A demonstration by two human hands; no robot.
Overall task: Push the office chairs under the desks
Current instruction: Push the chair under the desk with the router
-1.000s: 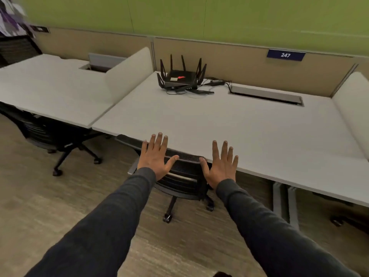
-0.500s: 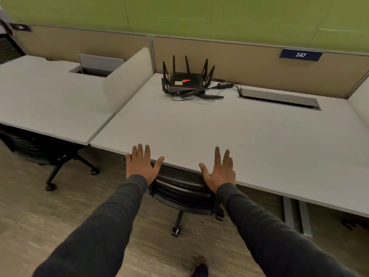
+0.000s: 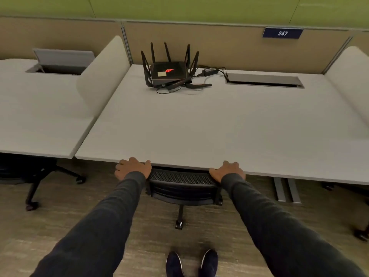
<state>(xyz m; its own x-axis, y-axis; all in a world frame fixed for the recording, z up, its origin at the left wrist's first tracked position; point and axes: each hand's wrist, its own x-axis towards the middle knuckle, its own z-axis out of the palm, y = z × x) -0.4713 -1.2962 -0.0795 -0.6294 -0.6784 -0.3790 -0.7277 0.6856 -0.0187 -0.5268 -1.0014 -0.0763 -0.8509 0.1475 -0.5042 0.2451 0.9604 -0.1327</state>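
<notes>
A black mesh office chair point(image 3: 182, 187) stands tucked under the front edge of the pale grey desk point(image 3: 199, 126); only its backrest and one caster leg show. My left hand point(image 3: 133, 167) curls over the backrest's left top corner, right at the desk edge. On the right top corner sits my right hand point(image 3: 227, 171), fingers bent the same way. The fingertips of both hands are hidden against the desk edge. A second black chair point(image 3: 30, 176) sits mostly under the neighbouring desk point(image 3: 40, 116) on the left.
A black router point(image 3: 169, 73) with antennas and cables lies at the back of the desk. Low white dividers point(image 3: 103, 76) flank the desk. Another chair's base point(image 3: 360, 233) shows at far right, desk legs point(image 3: 286, 189) beside it. My shoes point(image 3: 191, 262) are on the wood-look floor.
The chair has rolled forward under the desk, and I have stepped closer. My hands went from flat with spread fingers on the backrest to curled at the desk edge.
</notes>
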